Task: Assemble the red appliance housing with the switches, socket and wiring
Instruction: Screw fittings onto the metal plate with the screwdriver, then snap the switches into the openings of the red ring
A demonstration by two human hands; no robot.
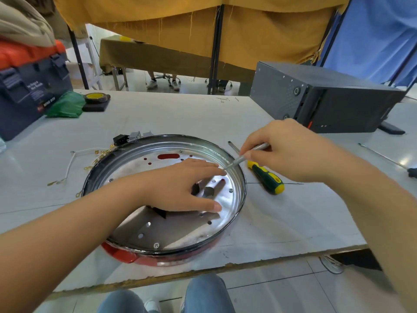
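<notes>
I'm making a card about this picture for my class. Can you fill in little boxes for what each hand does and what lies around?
left hand: flat inside the round housing, fingers spread on the shiny plate
right hand: pinches a thin metal tool, tip near the rim
screwdriver: green and yellow, lying beside the housing
wires: white, left of the housing
switches: behind the housing

The left hand [180, 188] hides a dark part; the toolbox [29, 91] is cropped.

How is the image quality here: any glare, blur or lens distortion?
Head view: glare and reflections on the shiny metal plate inside the housing; wide-angle bending of the table edges; the right hand and its metal tool slightly soft; even indoor light, faint shadows.
</notes>
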